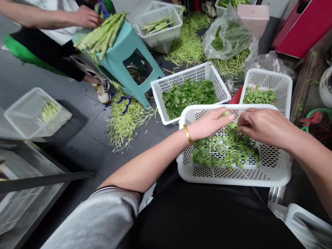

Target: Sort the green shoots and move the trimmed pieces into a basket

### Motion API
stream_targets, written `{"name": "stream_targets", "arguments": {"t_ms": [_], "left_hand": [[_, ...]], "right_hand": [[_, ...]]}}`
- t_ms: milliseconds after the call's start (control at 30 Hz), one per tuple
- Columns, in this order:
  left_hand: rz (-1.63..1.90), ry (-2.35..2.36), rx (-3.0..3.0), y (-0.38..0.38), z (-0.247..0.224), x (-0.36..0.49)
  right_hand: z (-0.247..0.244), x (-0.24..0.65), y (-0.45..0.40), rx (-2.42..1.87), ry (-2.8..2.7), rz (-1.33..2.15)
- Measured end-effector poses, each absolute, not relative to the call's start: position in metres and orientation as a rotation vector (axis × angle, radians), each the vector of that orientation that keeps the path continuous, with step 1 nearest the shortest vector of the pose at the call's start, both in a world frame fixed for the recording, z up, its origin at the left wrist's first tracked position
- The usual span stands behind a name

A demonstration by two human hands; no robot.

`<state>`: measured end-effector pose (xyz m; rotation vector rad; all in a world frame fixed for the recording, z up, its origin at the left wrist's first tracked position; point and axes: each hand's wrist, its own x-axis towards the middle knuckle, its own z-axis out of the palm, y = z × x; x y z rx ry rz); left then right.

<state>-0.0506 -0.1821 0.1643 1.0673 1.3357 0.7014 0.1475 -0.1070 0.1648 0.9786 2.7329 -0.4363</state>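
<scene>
A white perforated basket (232, 178) rests at my lap, with leafy green sprigs (226, 151) lying inside. Over its left part is my left hand (213, 122), a gold bangle on the wrist; its fingers are pressed together around a small pale green piece. My right hand (253, 121) is closed in a pinch above the sprigs, and what lies between its fingertips is too small to make out. Just beyond stands a second white basket (167, 114) with loose green leaves (189, 97). A third white basket (284, 85) with small greens is behind my right hand.
At the upper left a person (85, 16) handles green stalks (106, 35) on a teal stool (127, 48). Peelings (126, 123) litter the floor. A white bin (23, 112) stands left, a metal rack (50, 191) lower left, and a plastic bag (226, 36) at the back.
</scene>
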Motion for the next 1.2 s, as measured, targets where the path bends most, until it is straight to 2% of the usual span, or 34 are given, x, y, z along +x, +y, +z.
{"name": "stream_targets", "arguments": {"t_ms": [100, 200, 367, 500, 633, 733, 900, 967, 1100, 1200], "left_hand": [[0.758, 1.303, 1.180, -0.180, 0.163, -0.044], [0.781, 1.291, 1.019, -0.175, 0.163, -0.046], [0.842, 1.156, 0.655, -0.176, 0.165, -0.064], [0.843, 1.131, 0.608, -0.180, 0.166, -0.069], [0.796, 1.168, 0.561, -0.180, 0.166, -0.056], [0.832, 1.179, 0.516, -0.178, 0.167, -0.051], [0.851, 1.210, 0.471, -0.178, 0.167, -0.058], [0.836, 1.249, 0.506, -0.180, 0.166, -0.060], [0.795, 1.305, 0.624, -0.184, 0.163, -0.055], [0.811, 1.211, 0.663, -0.184, 0.161, -0.052]], "right_hand": [[0.176, 0.154, -0.102, 1.071, 2.838, -0.733], [0.167, 0.147, -0.101, 1.168, 2.726, -1.025], [0.136, 0.120, -0.108, 1.072, 2.470, -0.506], [0.149, 0.123, -0.104, 1.107, 2.549, -0.515], [0.175, 0.145, -0.095, 1.115, 2.785, -0.945], [0.171, 0.150, -0.095, 1.137, 2.729, -1.228], [0.137, 0.122, -0.105, 1.183, 2.501, -0.655], [0.135, 0.112, -0.107, 1.119, 2.491, -0.647], [0.157, 0.119, -0.101, 1.124, 2.569, -0.888], [0.173, 0.136, -0.098, 1.214, 2.535, -1.433]]}}
